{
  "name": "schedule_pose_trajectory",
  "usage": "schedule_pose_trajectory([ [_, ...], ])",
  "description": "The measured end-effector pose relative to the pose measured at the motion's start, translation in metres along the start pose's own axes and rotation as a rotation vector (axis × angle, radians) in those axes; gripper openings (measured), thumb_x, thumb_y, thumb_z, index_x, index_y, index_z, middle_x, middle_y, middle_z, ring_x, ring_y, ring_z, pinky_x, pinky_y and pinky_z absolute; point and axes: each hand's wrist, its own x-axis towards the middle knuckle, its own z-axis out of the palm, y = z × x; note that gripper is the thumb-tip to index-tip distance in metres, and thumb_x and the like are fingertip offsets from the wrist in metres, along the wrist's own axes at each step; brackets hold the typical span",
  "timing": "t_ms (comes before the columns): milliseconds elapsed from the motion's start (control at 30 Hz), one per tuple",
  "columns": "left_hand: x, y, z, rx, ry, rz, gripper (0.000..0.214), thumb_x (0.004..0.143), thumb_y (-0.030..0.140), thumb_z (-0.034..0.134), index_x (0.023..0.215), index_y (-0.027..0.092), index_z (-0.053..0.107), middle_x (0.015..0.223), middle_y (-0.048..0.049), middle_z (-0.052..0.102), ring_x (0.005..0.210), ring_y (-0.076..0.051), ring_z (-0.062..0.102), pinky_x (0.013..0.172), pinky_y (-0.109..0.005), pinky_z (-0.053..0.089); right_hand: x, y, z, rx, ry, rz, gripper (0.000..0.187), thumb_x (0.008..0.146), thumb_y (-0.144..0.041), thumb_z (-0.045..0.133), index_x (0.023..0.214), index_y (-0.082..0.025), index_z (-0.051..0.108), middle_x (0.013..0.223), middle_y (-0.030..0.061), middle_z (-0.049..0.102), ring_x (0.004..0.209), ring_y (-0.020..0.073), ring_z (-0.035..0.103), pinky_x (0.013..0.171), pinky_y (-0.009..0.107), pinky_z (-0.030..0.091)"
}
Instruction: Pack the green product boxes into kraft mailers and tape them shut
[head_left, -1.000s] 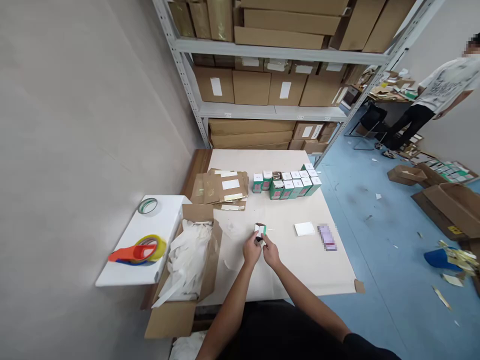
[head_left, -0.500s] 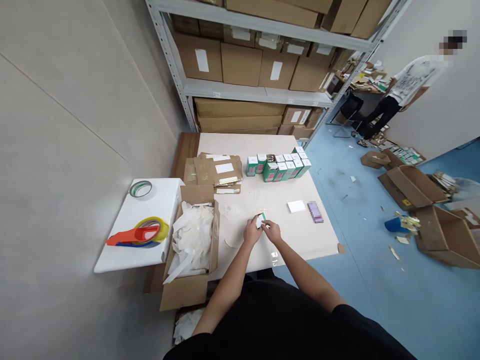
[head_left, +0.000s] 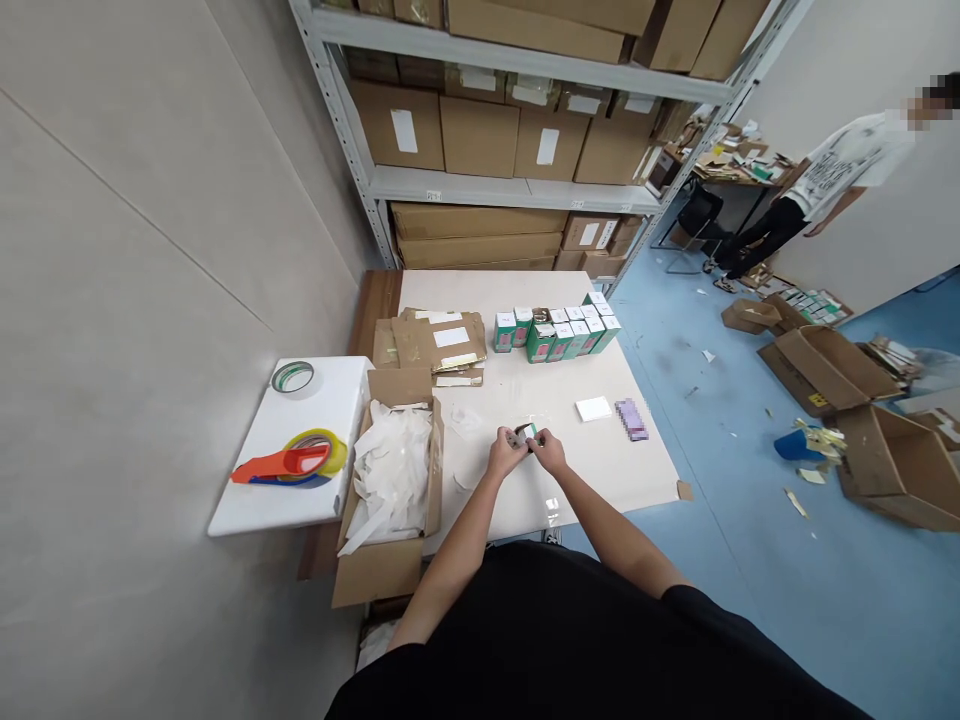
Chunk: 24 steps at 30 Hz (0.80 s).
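Over the near part of the table, my left hand and my right hand face each other around a small green-and-white box. The fingers of both hands are closed on it and cover much of its sides. Something dark and grey shows beside my left fingertips, too small to make out. Farther back stand several green-and-white boxes in rows. To the right of my hands lie a white flat pad or box and a purple stack.
An open carton with crumpled white paper stands left. Beyond it are flattened cardboard pieces. A white block carries tape rolls and a red tape dispenser. Shelving stands behind; a person is far right.
The small box has turned between my hands, and a dark, grey part now shows by my left fingers. The view has shifted slightly. The other person appears farther right.
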Motion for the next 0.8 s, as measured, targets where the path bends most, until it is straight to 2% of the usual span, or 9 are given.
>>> schedule_pose_trajectory([
  [133, 0.003, -0.001, 0.005, -0.004, 0.016, -0.035, 0.046, 0.085, 0.021, 0.069, 0.127, 0.025, 0.05, 0.116, -0.0061, 0.073, 0.097, -0.017, 0.072, 0.086, -0.028, 0.052, 0.006, 0.002, -0.003, -0.107, -0.02, -0.014, 0.021, 0.08, -0.038, 0.073, 0.087, -0.025, 0.059, 0.081, -0.002, 0.07, 0.077, 0.018, 0.067, 0.068, 0.025, 0.045],
  [233, 0.003, -0.002, 0.004, 0.083, 0.054, -0.068, 0.056, 0.088, 0.016, 0.061, 0.141, 0.024, 0.047, 0.123, -0.0093, 0.071, 0.109, -0.02, 0.07, 0.095, -0.033, 0.052, 0.009, 0.002, -0.004, -0.14, -0.022, -0.013, 0.022, 0.079, -0.034, 0.075, 0.088, -0.024, 0.058, 0.081, -0.0018, 0.07, 0.075, 0.0172, 0.066, 0.067, 0.024, 0.043],
  [333, 0.001, -0.003, 0.001, 0.142, 0.08, 0.036, 0.071, 0.085, 0.014, 0.062, 0.153, 0.023, 0.041, 0.15, -0.015, 0.054, 0.136, -0.025, 0.057, 0.108, -0.037, 0.048, 0.012, 0.004, -0.006, -0.109, -0.033, -0.002, 0.02, 0.081, -0.031, 0.072, 0.093, -0.024, 0.058, 0.084, -0.0012, 0.072, 0.076, 0.0175, 0.067, 0.068, 0.024, 0.044],
  [400, 0.0, -0.002, 0.002, 0.156, 0.02, 0.129, 0.077, 0.082, 0.012, 0.065, 0.155, 0.023, 0.042, 0.163, -0.0155, 0.039, 0.146, -0.028, 0.046, 0.114, -0.038, 0.044, 0.014, 0.008, -0.008, -0.05, -0.048, 0.014, 0.014, 0.086, -0.031, 0.064, 0.097, -0.024, 0.059, 0.083, -0.0012, 0.073, 0.076, 0.0178, 0.069, 0.07, 0.025, 0.046],
  [467, -0.002, 0.0, 0.005, 0.163, -0.072, 0.17, 0.084, 0.078, 0.01, 0.069, 0.156, 0.023, 0.043, 0.167, -0.0157, 0.033, 0.147, -0.031, 0.044, 0.116, -0.041, 0.043, 0.017, 0.014, -0.01, 0.035, -0.073, 0.04, 0.013, 0.091, -0.03, 0.055, 0.101, -0.023, 0.059, 0.08, -0.0017, 0.074, 0.076, 0.0176, 0.07, 0.071, 0.025, 0.048],
  [533, -0.003, 0.002, 0.01, 0.173, -0.111, 0.184, 0.089, 0.074, 0.007, 0.073, 0.156, 0.021, 0.042, 0.166, -0.0173, 0.034, 0.147, -0.033, 0.044, 0.117, -0.044, 0.042, 0.019, 0.019, -0.011, 0.128, -0.106, 0.074, 0.019, 0.091, -0.027, 0.052, 0.108, -0.022, 0.06, 0.078, -0.0028, 0.074, 0.077, 0.017, 0.072, 0.072, 0.026, 0.051],
  [667, 0.0, 0.006, 0.018, 0.183, -0.051, 0.223, 0.079, 0.075, 0.001, 0.074, 0.148, 0.017, 0.049, 0.155, -0.0172, 0.049, 0.147, -0.033, 0.043, 0.119, -0.043, 0.038, 0.019, 0.02, -0.014, 0.168, -0.082, 0.097, 0.04, 0.088, -0.022, 0.055, 0.128, -0.02, 0.057, 0.085, -0.002, 0.074, 0.079, 0.0166, 0.073, 0.076, 0.027, 0.054],
  [733, 0.003, 0.007, 0.018, 0.202, -0.026, 0.192, 0.074, 0.074, 0.002, 0.075, 0.143, 0.019, 0.053, 0.147, -0.0146, 0.057, 0.14, -0.031, 0.051, 0.116, -0.043, 0.041, 0.017, 0.014, -0.018, 0.101, -0.025, 0.028, 0.04, 0.09, -0.021, 0.052, 0.13, -0.021, 0.06, 0.101, 0.002, 0.075, 0.086, 0.0162, 0.072, 0.082, 0.028, 0.054],
  [800, 0.005, 0.009, 0.016, 0.235, -0.029, 0.13, 0.071, 0.073, 0.007, 0.078, 0.139, 0.021, 0.055, 0.139, -0.0119, 0.064, 0.129, -0.03, 0.06, 0.108, -0.041, 0.046, 0.016, 0.005, -0.024, 0.011, -0.022, -0.081, 0.036, 0.093, -0.021, 0.051, 0.126, -0.024, 0.065, 0.117, 0.0046, 0.072, 0.097, 0.0162, 0.07, 0.088, 0.028, 0.053],
])
